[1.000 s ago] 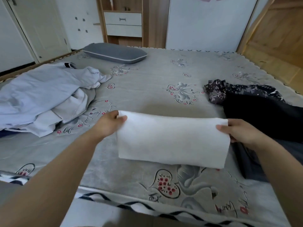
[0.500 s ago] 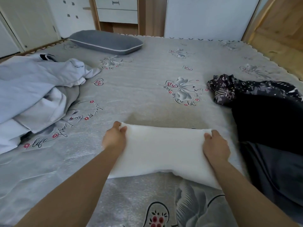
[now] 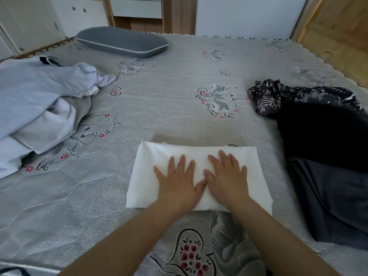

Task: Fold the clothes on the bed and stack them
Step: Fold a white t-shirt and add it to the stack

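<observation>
A folded white garment [image 3: 151,166] lies flat on the grey patterned bed [image 3: 179,108], near its front edge. My left hand [image 3: 179,180] presses on the middle of it with straight, spread fingers. Beside it, thumbs nearly touching, my right hand [image 3: 225,178] presses down flat the same way. A rumpled pile of pale blue and white clothes [image 3: 39,108] lies at the left. Dark clothes [image 3: 322,148], one with a black and white print [image 3: 294,94], lie at the right.
A grey pillow [image 3: 123,41] rests at the head of the bed. Behind it stand a wooden unit with white drawers [image 3: 137,8] and a white wall. A wooden panel [image 3: 338,30] runs along the bed's right side.
The white garment was held up by both top corners, then lowered onto the bed. Both hands let go of the corners and moved to its middle, now pressing flat.
</observation>
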